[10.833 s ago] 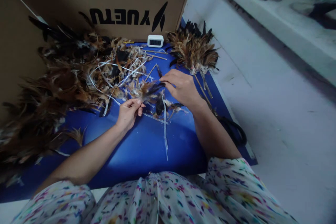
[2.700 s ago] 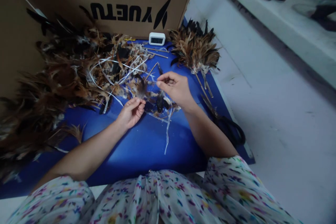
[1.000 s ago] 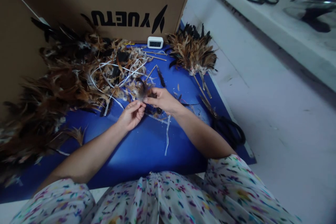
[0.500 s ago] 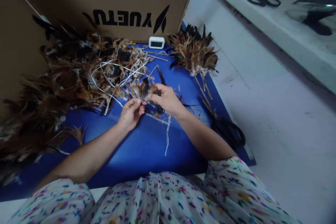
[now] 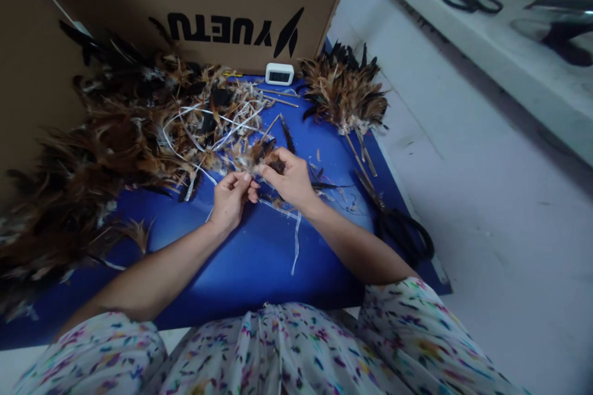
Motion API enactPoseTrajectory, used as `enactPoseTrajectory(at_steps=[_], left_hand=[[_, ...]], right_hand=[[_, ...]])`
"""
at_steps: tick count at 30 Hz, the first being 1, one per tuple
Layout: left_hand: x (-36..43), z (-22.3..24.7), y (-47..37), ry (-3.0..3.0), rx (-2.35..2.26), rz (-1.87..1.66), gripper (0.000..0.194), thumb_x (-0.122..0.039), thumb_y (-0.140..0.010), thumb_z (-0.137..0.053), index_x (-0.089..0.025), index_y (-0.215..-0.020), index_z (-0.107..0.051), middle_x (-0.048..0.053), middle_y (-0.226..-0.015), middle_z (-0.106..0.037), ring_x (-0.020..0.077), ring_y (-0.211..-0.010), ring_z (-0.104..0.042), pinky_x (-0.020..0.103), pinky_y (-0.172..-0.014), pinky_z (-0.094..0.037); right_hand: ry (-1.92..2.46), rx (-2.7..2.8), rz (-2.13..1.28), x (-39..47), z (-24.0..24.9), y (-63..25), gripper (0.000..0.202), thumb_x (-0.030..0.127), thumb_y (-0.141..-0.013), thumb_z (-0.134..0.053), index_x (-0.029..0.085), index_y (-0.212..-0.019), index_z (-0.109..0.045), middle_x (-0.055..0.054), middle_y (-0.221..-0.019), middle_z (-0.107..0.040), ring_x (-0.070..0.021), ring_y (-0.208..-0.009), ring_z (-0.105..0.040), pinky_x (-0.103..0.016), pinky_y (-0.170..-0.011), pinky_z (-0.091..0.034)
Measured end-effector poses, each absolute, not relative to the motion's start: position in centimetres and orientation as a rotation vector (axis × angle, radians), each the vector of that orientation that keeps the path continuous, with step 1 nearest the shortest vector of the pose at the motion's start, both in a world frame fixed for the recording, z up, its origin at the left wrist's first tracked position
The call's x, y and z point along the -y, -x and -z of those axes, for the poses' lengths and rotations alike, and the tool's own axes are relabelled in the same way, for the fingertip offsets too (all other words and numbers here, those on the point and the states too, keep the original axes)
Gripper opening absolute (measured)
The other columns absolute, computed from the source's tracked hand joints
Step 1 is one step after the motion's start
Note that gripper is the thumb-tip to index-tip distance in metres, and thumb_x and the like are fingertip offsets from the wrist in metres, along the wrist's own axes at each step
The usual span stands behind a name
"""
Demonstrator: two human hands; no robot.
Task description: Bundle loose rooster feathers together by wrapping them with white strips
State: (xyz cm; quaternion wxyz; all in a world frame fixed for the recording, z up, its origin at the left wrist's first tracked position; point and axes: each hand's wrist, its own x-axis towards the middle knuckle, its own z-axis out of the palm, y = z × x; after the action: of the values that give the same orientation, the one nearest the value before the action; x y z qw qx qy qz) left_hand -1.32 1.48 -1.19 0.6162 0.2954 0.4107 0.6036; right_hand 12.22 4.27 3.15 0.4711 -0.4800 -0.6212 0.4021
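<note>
Between the left hand [image 5: 230, 197] and right hand [image 5: 291, 180]: feather tuft [image 5: 254, 159], above the desk [image 5: 231, 274]; can't tell if it rests on anything. Left has thumb and forefinger pinched on its near end, other fingers loosely curled. Right has thumb and index nearly together at its right side; can't tell if they grip a feather.

Risks, my read: left pinch is small, so a sideways tug from the right could pull feathers loose or skew them. Pile [image 5: 120, 129] runs close beyond and left of the hands; stray feathers or looped string [image 5: 167, 139] could snag. Strip [image 5: 296, 244] lies just nearer the person than the right hand, could catch fingers. Shears [image 5: 401, 228] sit right of it; forearm could bump the handles.

Orientation: tips away from the person, fanning right; long axis runs outward from the left pinch, tilted slightly rightward. Near end hidden by fingers.
</note>
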Motion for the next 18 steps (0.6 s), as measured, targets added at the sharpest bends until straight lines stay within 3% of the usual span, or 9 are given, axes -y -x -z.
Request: enactPoseTrajectory(at_steps=[18], left_hand=[[-1.44,1.24,1.28,-0.706,-0.966,-1.386,0.032,-0.037,-0.068,-0.083,-0.012,-0.071,-0.063,0.001,-0.061,-0.066,0.0076,-0.042,-0.055,0.019,-0.042,-0.046]], right_hand=[[1.189,1.542,-1.041,-4.4,-2.44,-12.12,0.012,0.03,-0.073,-0.065,0.02,-0.076,-0.058,0.002,-0.074,-0.061,-0.0116,-0.068,-0.054,-0.027,-0.067,-0.043]])
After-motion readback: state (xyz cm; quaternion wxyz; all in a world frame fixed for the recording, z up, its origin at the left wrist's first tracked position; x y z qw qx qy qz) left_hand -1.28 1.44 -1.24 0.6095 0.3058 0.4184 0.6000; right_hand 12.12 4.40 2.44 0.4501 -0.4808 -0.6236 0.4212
